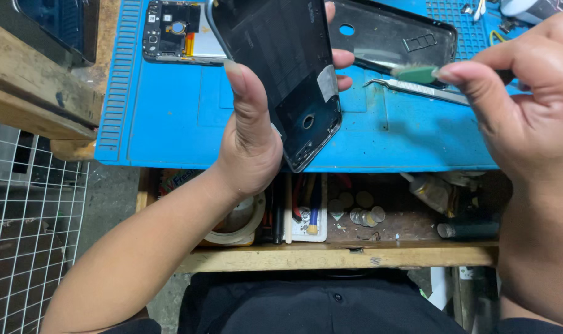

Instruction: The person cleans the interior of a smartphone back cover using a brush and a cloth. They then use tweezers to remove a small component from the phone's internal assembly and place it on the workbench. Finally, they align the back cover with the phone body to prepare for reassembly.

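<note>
Left hand [253,139] clamps the black phone frame [281,68] thumb-against-fingers, holding it tilted above the blue mat [170,117]. Right hand [523,105] pinches a green-tipped tool [417,74] just right of the frame. Metal tweezers [417,89] lie on the mat under that tool; opened phone [179,31] sits left of the frame.

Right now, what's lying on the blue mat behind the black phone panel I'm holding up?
Behind the black phone panel, an opened phone body and a dark back cover lie on the blue mat; their middle parts are covered.

A colourful printed package [173,180] peeks out on the shelf under the tabletop's near left edge; a dark glossy screen [61,25] lies far left.
</note>
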